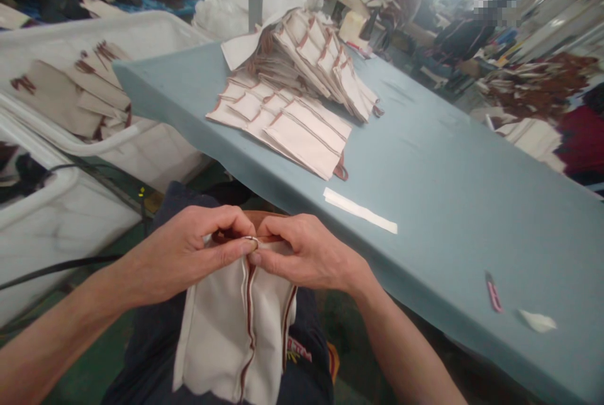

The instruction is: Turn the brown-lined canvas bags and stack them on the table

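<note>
Head cam: L hand (207, 244) & R hand (311, 254) pinch smooth cream cloth piece (214, 323) w/ thin brn piping (253, 345).

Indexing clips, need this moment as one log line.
left hand: pinching cream piece, top edge | right hand: pinching it alongside | table: stacked pieces, white strip, pink-handled tool

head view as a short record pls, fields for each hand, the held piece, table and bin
left hand: pinching the held piece's top edge
right hand: pinching the same edge, beside the left
held piece: cream fabric piece with brown trim, over the lap
table: blue-green covered table
on table: stacked cream pieces, white strip, small pink-handled tool, pale scrap
bin: white plastic bin, cream pieces inside
</note>
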Tool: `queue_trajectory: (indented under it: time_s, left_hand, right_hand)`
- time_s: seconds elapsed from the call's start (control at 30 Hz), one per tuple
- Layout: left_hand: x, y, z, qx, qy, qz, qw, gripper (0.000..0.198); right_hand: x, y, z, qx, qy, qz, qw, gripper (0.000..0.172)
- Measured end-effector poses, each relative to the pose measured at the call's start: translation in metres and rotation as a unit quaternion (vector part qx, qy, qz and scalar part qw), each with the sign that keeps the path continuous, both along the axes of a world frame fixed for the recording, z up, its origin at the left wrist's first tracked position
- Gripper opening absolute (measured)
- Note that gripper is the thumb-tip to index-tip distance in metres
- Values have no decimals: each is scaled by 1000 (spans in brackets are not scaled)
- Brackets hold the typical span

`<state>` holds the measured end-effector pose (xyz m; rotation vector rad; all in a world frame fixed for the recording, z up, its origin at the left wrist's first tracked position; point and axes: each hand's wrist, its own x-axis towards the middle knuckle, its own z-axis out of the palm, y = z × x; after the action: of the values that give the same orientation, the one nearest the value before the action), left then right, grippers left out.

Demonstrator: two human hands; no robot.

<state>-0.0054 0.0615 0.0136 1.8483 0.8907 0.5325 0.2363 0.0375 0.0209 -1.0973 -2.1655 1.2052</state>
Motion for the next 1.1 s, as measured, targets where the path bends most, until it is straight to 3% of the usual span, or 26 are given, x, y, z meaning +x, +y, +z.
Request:
queue_trajectory:
  time_s: [0.3,0.6,0.93,1.1]
  left_hand:
    - [1,-2,-2,-3,10,6,1000,23]
    - [8,0,2,-4,18,4,1000,29]
    - [5,-3,-5,42,1,-1,999,24]
    - [0,-6,1,92,-5,5,996,23]
  right_hand:
    - [-1,-1,-6,-4,-22,-8,1000,31]
    - [0,1,-13,-9,-6,-2,1000,48]
    - [6,-1,-12,-3,-6,9,1000,41]
    - [8,-1,-6,19,5,23,1000,38]
